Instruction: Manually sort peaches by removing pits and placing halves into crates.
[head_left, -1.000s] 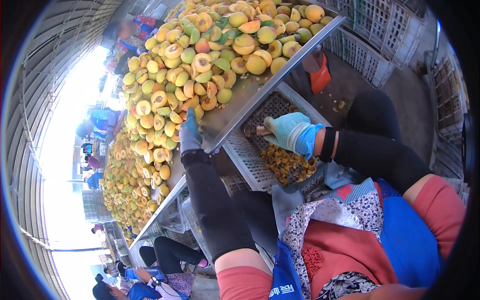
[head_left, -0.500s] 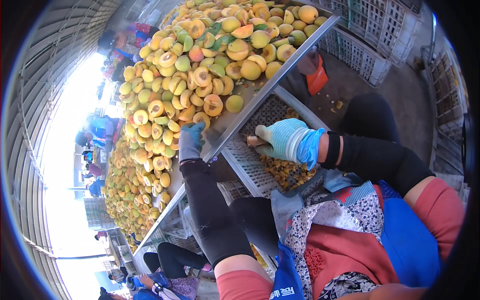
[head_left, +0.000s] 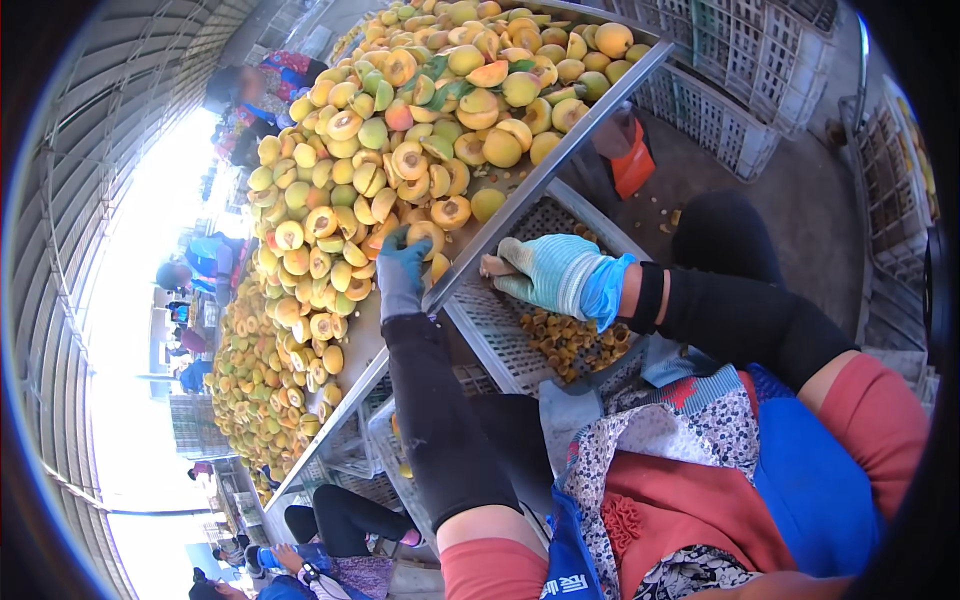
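My left hand, in a grey glove with teal fingers, is at the near edge of a big heap of halved peaches. Its fingers close on a peach half whose hollow faces up; the exact grip is partly hidden. Over a perforated crate beside the table, my right hand wears a teal-and-white striped glove and is wrapped round a short brown tool, mostly hidden in the fist. Small brownish-yellow peach pits or scraps lie in that crate.
A raised metal rim runs along the table between my hands. Stacked white crates stand at the far right, near an orange bag. Several people work on the left; one sits nearby with dark-trousered legs.
The view has shifted slightly, so the heap appears farther right. My left hand stays at the peaches, its fingers more bent. The right hand has moved a little left with the tool.
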